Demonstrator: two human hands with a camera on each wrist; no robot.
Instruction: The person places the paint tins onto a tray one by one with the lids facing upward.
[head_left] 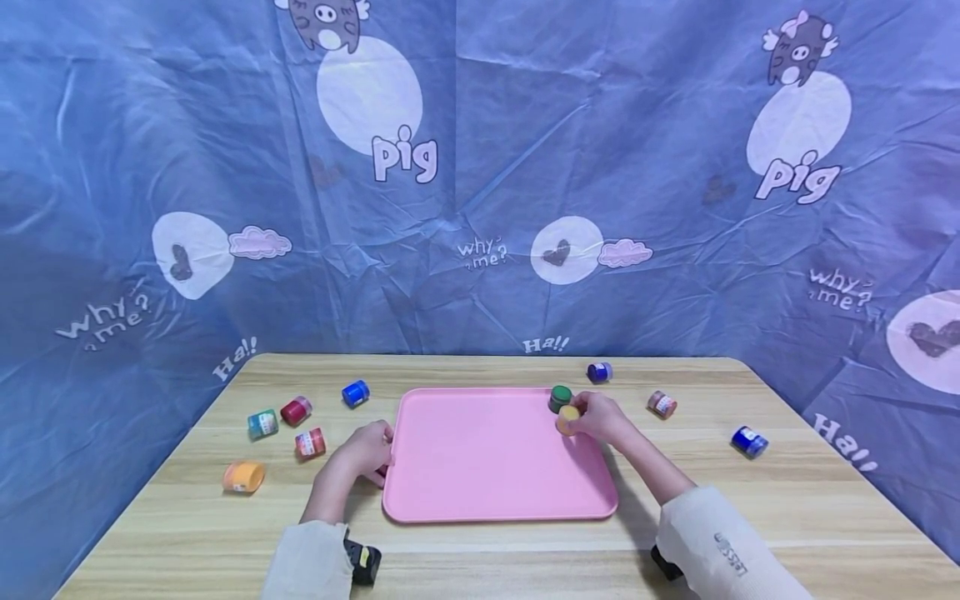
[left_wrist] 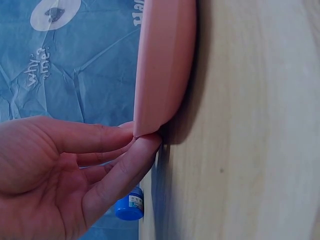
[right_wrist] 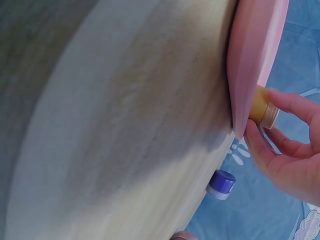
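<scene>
A pink tray lies on the wooden table. At its left edge, my left hand pinches the rim; the left wrist view shows the thumb and fingers of this hand meeting at the tray's side. Over the tray's right part, my right hand holds a small yellow paint jar between thumb and fingers. In the right wrist view, the yellow jar shows just past the tray wall. A green paint jar stands in the tray's far right corner, close beside the yellow one.
Left of the tray lie several paint jars: blue, dark red, teal, red and orange. Rightward are a purple-blue jar, a brownish-red one and a blue one. A blue printed cloth hangs behind.
</scene>
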